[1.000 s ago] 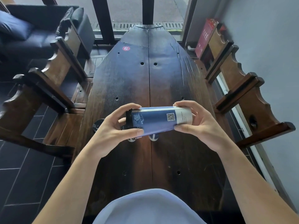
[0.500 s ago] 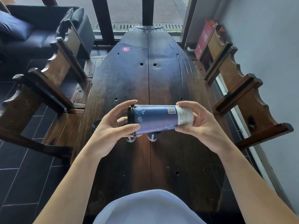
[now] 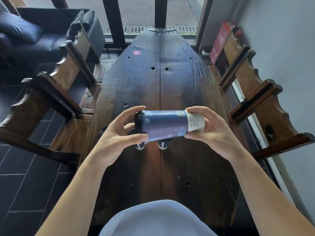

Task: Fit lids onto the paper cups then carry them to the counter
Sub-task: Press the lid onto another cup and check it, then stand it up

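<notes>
Above the near part of the dark wooden surface (image 3: 170,86), left hand (image 3: 119,135) pinches the black lid (image 3: 138,122) and right hand (image 3: 211,133) clasps the base of the sideways paper cup (image 3: 167,124), judged light, thin-walled and crushable, best gripped at its stiffer ends.

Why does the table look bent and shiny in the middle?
In the head view, the wide-angle lens bows the dark wooden table and the chairs outward; daylight from the window puts a pale glare along the tabletop; the blue paper cup, held sideways in both hands, stays sharp.
</notes>
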